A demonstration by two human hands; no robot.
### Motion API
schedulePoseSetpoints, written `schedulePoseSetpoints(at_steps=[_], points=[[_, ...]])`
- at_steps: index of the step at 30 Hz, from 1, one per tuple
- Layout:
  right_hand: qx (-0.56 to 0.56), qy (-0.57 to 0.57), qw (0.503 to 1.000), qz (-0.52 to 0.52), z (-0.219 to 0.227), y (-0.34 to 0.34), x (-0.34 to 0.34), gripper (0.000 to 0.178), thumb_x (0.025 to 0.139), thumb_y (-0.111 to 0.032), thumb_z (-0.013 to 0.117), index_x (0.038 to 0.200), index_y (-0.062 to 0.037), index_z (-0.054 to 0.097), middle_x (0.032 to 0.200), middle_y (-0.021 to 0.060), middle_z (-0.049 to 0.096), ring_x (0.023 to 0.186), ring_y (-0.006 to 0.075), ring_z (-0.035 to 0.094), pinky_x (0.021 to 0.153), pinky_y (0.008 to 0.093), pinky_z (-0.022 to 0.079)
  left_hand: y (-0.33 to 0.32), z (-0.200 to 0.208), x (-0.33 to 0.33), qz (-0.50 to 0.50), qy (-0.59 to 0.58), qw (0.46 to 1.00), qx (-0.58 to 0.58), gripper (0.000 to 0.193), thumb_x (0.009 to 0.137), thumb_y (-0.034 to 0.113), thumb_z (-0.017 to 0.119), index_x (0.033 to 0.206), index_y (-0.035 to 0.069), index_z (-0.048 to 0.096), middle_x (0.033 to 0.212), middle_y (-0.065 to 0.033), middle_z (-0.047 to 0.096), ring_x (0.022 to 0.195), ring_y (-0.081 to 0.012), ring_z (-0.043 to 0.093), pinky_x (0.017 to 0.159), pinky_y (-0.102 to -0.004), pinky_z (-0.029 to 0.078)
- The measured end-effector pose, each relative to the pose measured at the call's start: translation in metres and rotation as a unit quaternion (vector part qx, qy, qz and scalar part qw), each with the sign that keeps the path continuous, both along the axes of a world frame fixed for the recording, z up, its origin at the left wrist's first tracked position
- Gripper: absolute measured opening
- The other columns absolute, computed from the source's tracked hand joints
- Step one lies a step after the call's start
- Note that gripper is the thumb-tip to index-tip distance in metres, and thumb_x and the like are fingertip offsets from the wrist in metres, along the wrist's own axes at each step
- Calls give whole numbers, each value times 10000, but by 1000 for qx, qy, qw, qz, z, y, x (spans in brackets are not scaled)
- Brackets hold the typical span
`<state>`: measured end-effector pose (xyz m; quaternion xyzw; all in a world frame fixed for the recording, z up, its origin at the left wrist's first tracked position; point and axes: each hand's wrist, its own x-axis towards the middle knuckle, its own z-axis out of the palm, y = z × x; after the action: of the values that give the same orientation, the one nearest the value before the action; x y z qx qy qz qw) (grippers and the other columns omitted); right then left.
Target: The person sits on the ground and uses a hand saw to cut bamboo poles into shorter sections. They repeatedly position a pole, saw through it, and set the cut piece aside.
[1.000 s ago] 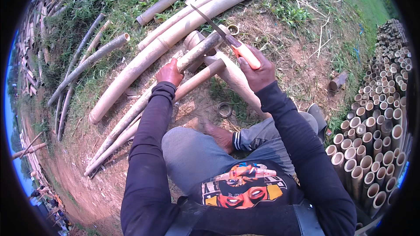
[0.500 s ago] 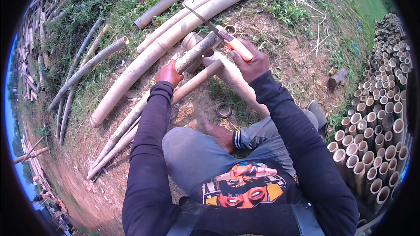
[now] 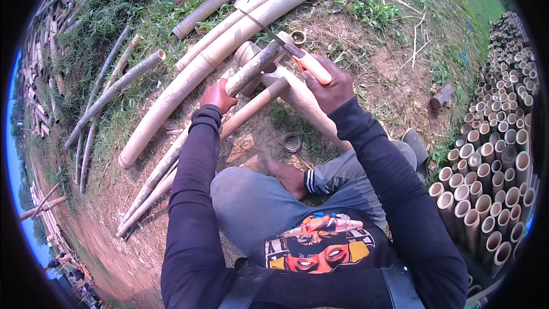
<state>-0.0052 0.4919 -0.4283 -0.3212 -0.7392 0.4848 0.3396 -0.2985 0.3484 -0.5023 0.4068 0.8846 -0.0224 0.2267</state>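
Observation:
My left hand is closed around a greyish bamboo pole that slants from the ground at lower left up to a wooden support. In my right hand is the orange-and-white handle of a hand saw. Its narrow, dark blade points up and to the left, lying across the pole close to its far end. Whether the teeth have cut into the pole is too small to tell. Just below, a second, browner pole leans against the support.
Thick bamboo poles lie just beyond my left hand. Cut bamboo tubes stand stacked at the right. Thinner poles rest on grass at left. A bamboo ring lies near my bare foot, and a short offcut farther right.
The saw and my right hand have shifted slightly back toward me along the blade's line. My left hand keeps its grip on the pole. The whole view has shifted a little.

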Motion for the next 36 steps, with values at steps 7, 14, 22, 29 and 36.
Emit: schedulePoseSetpoints(at_steps=[7,14,22,29,36], points=[[15,-26,999,-34,14,-66,125,445,947,-41,704,1362,70,585,1193,134,713,1035,165,701,899,298,556,-4,-25,-26,-46,-68,996,42,710,705,310,820,1348,81,625,1154,-226,729,1089,-385,697,974,-442,547],[22,-38,999,-13,-17,3,-5,397,941,-88,750,1301,35,636,1070,102,746,898,104,675,784,271,555,-1,-26,-35,-32,-170,983,63,637,667,276,802,1242,31,675,1058,-227,740,975,-377,718,921,-416,555],[-15,-37,999,-21,42,-59,115,464,954,-82,707,1369,84,582,1251,183,704,1149,222,692,960,333,554,-2,-34,-44,17,-301,950,76,525,703,147,788,1196,1,680,826,-118,709,728,-198,642,731,-343,523],[9,-29,999,-17,-21,5,5,370,946,-78,744,1287,20,638,1092,73,717,882,78,658,754,249,553,-2,-20,-21,-53,-51,995,74,644,711,214,838,1304,79,627,1063,-174,749,945,-330,725,857,-415,570],[-67,20,996,50,-9,4,8,435,974,-128,725,1349,28,570,1099,82,704,906,89,650,811,284,559,-11,-23,5,-23,41,997,62,621,755,293,851,1283,140,562,1137,-175,724,1053,-376,712,884,-500,572]])
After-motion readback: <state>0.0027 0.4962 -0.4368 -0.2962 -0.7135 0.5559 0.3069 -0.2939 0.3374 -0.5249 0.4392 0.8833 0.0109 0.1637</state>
